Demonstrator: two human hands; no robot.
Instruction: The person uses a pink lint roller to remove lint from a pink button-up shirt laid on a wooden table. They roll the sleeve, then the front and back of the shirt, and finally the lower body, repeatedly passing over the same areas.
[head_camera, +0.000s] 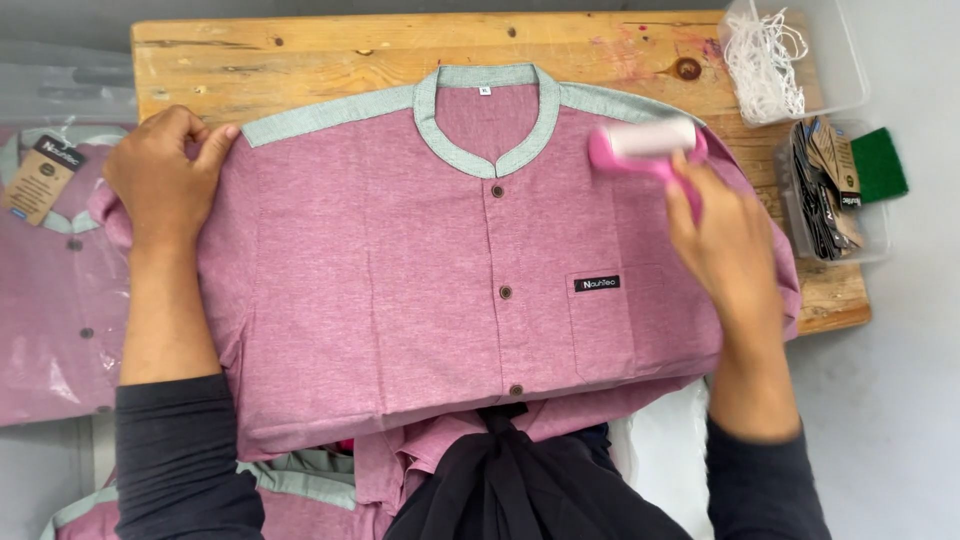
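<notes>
Two hands: left (165, 165) pinches shirt (400, 270), right (730, 245) grips lint roller (650, 143).

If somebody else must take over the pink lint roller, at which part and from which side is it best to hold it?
Best at the pink handle, coming from the near side. On the lint roller the white roll lies crosswise at the far end on the pink shirt, and it likely is sticky. The handle runs back toward the person, where the right hand grips it. The left hand holds the shirt's shoulder.
</notes>
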